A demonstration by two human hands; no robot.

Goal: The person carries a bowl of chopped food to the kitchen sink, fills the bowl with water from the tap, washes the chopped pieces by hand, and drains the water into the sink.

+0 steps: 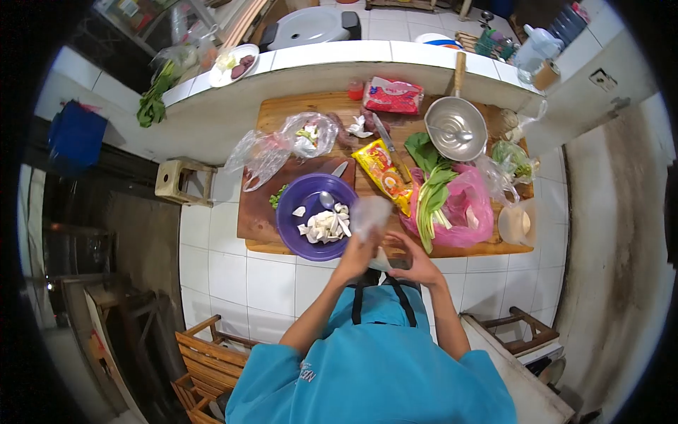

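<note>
Near left, purple bowl [293, 201] with white chunks [325, 226]. My left hand [359, 256] just right of it, fingers closed on a blurred pale bag [371, 214]. My right hand [417, 261], fingers half-spread, can't tell if gripping. Right: pink bag [473, 198].

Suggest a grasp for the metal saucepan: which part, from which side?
Grip the wooden handle, probably from the person's right with the right hand. It is the only long, slim part on the round saucepan, and it points away from the person, toward the tiled ledge. The red packet sits left of it, so the right side looks freer.
</note>
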